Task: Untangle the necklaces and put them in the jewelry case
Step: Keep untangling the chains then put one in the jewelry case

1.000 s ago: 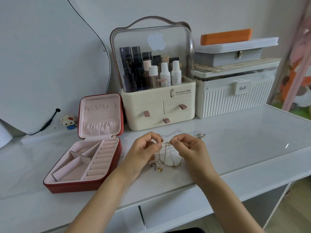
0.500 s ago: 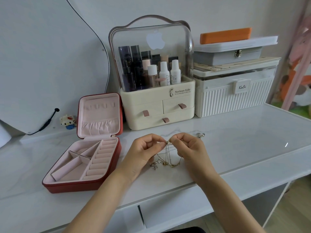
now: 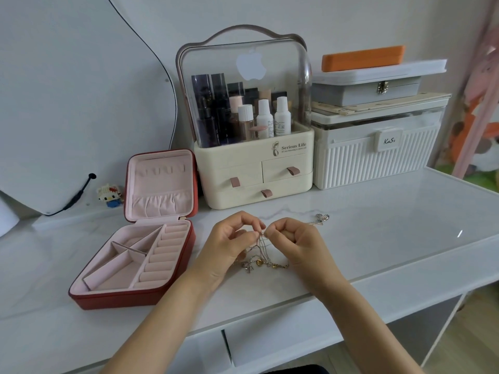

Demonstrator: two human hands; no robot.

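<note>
- The left hand (image 3: 229, 241) and the right hand (image 3: 297, 241) were held together above the white marbled worktop (image 3: 378, 238), knuckles up and fingertips almost meeting.
- The fingers of the left hand (image 3: 255, 225) were curled, thumb and forefinger pinching the fine chains at their top; the fingers of the right hand (image 3: 272, 229) were curled likewise and pinched the same strands just beside them.
- The tangled necklaces (image 3: 263, 255) hung from the two pinches and trailed below the fingers, their small gold and silver pendants lying on the worktop between the wrists.
- A separate silver jewellery piece (image 3: 321, 218) lay on the worktop beyond and just right of the right fingers, apart from the tangle; whether it was a necklace could not be told.
- The red jewelry case (image 3: 135, 255) stood open well to the left of the left fingers, its pink-lined lid upright and its pink compartments and ring rolls exposed.
- Beyond the fingers stood a cream cosmetics organiser (image 3: 253, 168) with a clear domed cover over bottles, and to its right a white ribbed storage box (image 3: 378, 160) carrying a grey latched box (image 3: 370, 90) and an orange case (image 3: 363, 58).
- A small block figure (image 3: 110, 194) sat beyond the jewelry case, beside a mirror (image 3: 81, 103).
</note>
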